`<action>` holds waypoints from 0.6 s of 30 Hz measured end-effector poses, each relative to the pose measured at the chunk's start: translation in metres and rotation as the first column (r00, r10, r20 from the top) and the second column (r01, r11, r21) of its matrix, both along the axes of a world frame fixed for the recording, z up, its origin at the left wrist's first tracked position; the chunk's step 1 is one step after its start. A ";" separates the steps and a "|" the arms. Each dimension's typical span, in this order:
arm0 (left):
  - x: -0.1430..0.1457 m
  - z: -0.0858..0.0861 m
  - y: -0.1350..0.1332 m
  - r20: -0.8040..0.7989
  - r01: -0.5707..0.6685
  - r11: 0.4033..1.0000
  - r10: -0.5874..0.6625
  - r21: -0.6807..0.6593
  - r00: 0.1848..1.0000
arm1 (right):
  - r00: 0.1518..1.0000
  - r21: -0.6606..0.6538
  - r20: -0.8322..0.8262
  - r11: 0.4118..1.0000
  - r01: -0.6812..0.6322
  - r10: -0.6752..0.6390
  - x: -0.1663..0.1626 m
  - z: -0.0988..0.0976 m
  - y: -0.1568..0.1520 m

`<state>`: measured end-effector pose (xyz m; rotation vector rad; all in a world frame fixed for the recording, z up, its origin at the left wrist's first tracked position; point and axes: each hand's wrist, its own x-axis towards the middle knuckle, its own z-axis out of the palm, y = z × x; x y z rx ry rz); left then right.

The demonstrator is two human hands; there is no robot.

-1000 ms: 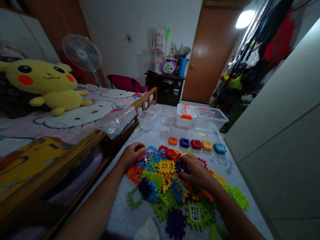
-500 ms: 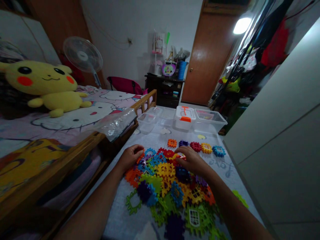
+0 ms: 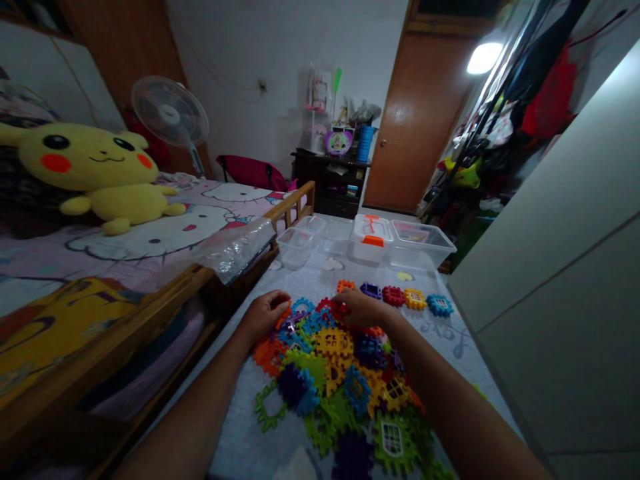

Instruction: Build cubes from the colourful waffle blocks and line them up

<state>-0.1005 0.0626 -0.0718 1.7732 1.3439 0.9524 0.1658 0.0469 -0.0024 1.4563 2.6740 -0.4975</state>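
Plush (image 3: 95, 170) on the far left, a big yellow one lying on the bed (image 3: 150, 233), with a fan (image 3: 170, 113) standing behind it near the wall. A crumpled clear bag (image 3: 235, 247) hangs over the bed's wooden rail, right at the corner of the cloth-covered surface (image 3: 280, 440). Next comes the left hand (image 3: 263, 317), palm down on the left edge of the pile (image 3: 330, 373), which is a heap of toothed plastic tiles in orange, green, yellow, blue and purple spread across the middle of the surface. Its fingers curl onto an orange piece at the rim, but honestly I can't tell if it's pinching anything or just resting there. The right hand (image 3: 363, 308) reaches over the far side of the pile with its fingertips down on a red tile (image 3: 340, 308); same deal, a real grip or just a touch is impossible to call from this angle. Just past it there's a neat row (image 3: 405, 297) of single tiles: orange, purple, red, yellow, blue, each lying flat and a bit apart from the pile. Behind those sit some clear tubs (image 3: 295, 243) and a box (image 3: 371, 240) with an orange latch. A brown door (image 3: 420, 120) is at the back, and a pale cabinet (image 3: 560, 233) fills the right side.
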 end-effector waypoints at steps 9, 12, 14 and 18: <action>-0.002 -0.003 0.002 -0.008 0.007 1.000 -0.007 -0.004 1.000 | 0.996 -0.156 0.091 0.988 -0.010 0.025 -0.007 0.008 0.013; -0.003 -0.005 0.002 -0.004 0.008 1.000 -0.008 -0.012 1.000 | 0.997 -0.148 0.079 0.989 0.020 -0.008 -0.006 0.010 0.012; -0.003 -0.005 0.002 -0.004 0.007 1.000 -0.007 -0.023 1.000 | 0.999 -0.103 0.023 0.994 0.046 -0.044 -0.001 0.014 0.008; -0.003 -0.007 0.002 -0.026 0.017 1.000 -0.018 -0.022 0.999 | 0.966 -0.019 -0.194 0.985 0.171 -0.171 0.027 0.021 -0.009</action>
